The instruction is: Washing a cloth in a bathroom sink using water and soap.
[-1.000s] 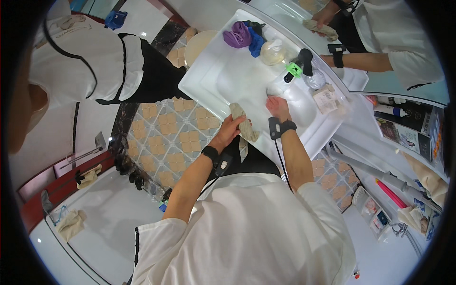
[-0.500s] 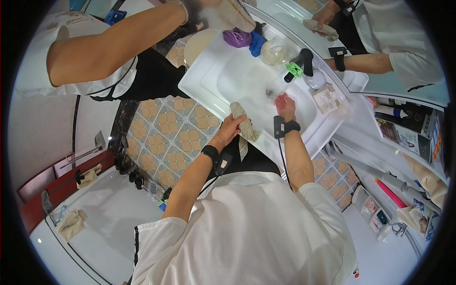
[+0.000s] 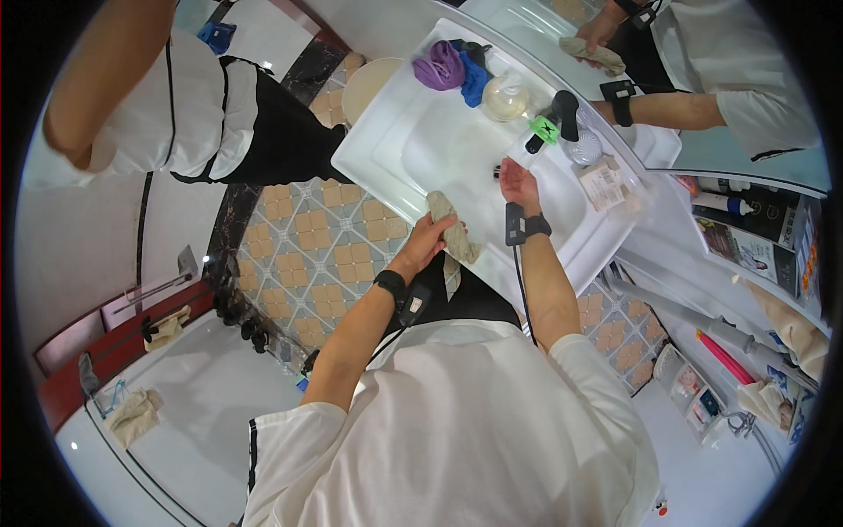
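Observation:
My left hand [image 3: 425,242] is closed around a folded greyish-beige cloth [image 3: 457,237] at the front rim of the white sink [image 3: 386,189]. Out over the basin, my right hand [image 3: 520,184] is palm up, its fingers loosely extended and nothing in it. Its fingertips are just below the tap [image 3: 529,147], beside the dark drain area. Behind the tap are a black lever [image 3: 566,114] and a bright green piece [image 3: 545,130]. The mirror [image 3: 667,53] repeats both hands and the cloth.
Purple cloth [image 3: 439,66], blue cloth [image 3: 474,81] and a round clear container [image 3: 505,97] line the sink's back. A white box [image 3: 604,183] stands on the right ledge. Another person [image 3: 290,132] in dark trousers stands at left, beside a pale round basin [image 3: 371,86].
My right hand has shifted slightly toward the tap, and the blurred splash there has gone. The other person's arm and pale cloth have swung away from the sink. My left hand stays put.

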The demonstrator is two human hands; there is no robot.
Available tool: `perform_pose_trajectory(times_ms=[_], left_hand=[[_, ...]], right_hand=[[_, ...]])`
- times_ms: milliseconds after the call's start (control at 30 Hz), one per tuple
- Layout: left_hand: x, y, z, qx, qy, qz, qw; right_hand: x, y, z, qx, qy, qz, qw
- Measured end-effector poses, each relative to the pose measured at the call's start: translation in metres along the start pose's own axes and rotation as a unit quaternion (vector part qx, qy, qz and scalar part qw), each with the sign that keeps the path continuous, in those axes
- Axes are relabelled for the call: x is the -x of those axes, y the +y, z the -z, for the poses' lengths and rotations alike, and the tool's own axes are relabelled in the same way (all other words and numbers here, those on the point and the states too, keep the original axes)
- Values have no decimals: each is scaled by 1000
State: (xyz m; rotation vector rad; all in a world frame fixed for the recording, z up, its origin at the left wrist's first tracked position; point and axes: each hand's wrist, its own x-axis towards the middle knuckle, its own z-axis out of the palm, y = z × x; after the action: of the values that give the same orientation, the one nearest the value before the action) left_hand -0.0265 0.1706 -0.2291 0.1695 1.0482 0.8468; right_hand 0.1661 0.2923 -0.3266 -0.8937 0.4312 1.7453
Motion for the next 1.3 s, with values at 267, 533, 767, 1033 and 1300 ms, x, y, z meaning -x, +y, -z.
perform_pose_trajectory(times_ms=[267, 533, 767, 1033, 1300], left_hand=[[-15, -2, -14, -101, 31, 8, 994], [-56, -6, -77, -250, -2, 51, 967], [-149, -5, -59, 239, 87, 8, 967], [-181, 7, -78, 149, 51, 125, 980], [-150, 106, -33, -706, 90, -420, 564]], right_hand=[[86, 2, -5, 525, 3, 3, 851], [139, -13, 6, 503, -112, 58, 855], [163, -30, 28, 484, 30, 91, 870], [177, -22, 57, 372, 105, 117, 915], [170, -7, 64, 410, 143, 217, 874]])
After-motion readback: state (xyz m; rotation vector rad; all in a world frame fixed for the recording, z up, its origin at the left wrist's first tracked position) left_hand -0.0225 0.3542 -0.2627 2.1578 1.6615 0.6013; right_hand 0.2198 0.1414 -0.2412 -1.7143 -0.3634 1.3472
